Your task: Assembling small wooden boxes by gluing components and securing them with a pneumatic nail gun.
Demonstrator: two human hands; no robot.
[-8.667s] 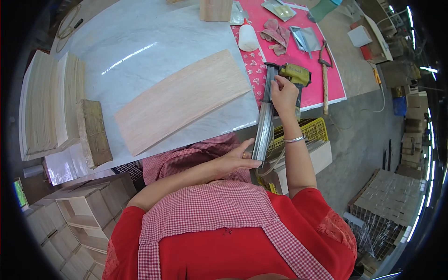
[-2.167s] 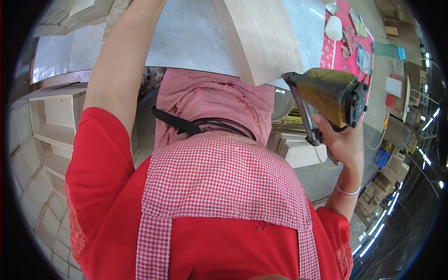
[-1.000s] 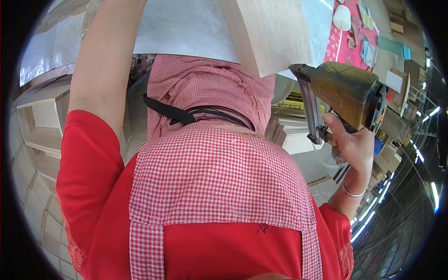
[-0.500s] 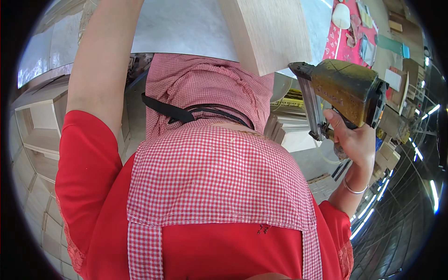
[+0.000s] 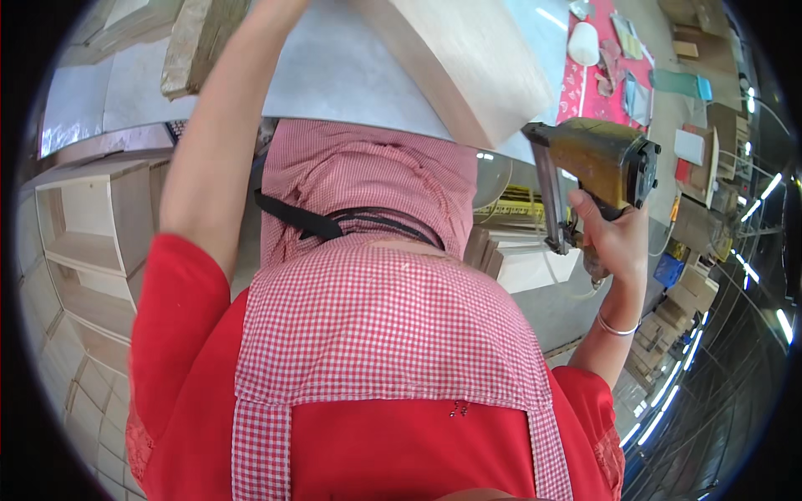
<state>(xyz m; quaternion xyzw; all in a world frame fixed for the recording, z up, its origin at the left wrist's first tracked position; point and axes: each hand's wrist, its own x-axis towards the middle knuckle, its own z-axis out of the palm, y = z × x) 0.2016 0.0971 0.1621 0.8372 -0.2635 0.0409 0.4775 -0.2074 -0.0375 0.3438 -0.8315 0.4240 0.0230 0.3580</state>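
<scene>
A yellow-brown pneumatic nail gun (image 5: 595, 154) is gripped in my right hand (image 5: 618, 242), fingers closed round its handle and the thumb along its side. The dark nose lies close to the right-hand end of a pale wooden board piece (image 5: 476, 67); whether they touch I cannot tell. That piece shows a broad face and a long side face, and its far part runs out at the top edge. My left arm stretches up past the top edge, so the left hand is out of the picture.
The metallic worktop (image 5: 351, 71) carries a brown-wrapped block (image 5: 196, 50) on the left. At the right, a pink patterned cloth (image 5: 595, 83) bears a white roll (image 5: 583, 43) and small packets. Open wooden cabinets (image 5: 83, 225) stand on the floor at left; stacked boards (image 5: 530, 263) lie below the worktop.
The nail gun and my right hand have shifted left and slightly down in the picture. My left forearm has swung right and farther up, uncovering the wrapped block.
</scene>
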